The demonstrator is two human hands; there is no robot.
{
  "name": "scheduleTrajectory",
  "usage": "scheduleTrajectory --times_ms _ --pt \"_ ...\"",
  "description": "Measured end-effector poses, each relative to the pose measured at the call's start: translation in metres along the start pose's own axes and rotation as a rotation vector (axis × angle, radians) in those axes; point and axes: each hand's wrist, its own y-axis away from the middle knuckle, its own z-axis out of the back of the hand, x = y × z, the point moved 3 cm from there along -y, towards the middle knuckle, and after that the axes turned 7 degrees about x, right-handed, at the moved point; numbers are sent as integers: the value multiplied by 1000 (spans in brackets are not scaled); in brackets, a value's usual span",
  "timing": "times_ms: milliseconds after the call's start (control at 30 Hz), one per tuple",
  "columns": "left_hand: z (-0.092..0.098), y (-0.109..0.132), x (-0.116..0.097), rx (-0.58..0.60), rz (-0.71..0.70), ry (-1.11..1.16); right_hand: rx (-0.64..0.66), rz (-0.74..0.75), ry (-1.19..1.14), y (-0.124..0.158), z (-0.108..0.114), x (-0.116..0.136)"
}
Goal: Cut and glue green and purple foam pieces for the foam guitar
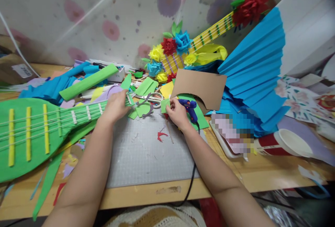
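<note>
Right forearm point(209, 160), green paper point(164, 106) in fingers point(173, 105)

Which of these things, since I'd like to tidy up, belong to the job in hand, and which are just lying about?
Job, it seems:
green instrument, in the left hand
small green piece, in the right hand
glue gun, probably
mat, beneath

Lying about, likely:
cup
yellow instrument
blue pleated paper
cardboard
</note>
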Motion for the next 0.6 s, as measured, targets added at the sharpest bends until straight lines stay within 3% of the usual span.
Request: scheduleTrajectory --times_ms 100,233,400,533,600 --pt "-9 -3 -5 -3 -54 27 -10 8 -10 0 -1 -2" --pt "-23 -4 -28 26 -208 196 -30 13 -15 -1 -3 -3" --pt "-37 -3 -46 -51 -188 201 -64 34 -28 1 -1 0" --pt "-40 11 -61 -21 -257 163 -41 27 -24 -2 8 1" --pt "-41 23 -69 -22 -280 179 33 34 -25 -4 13 -2"
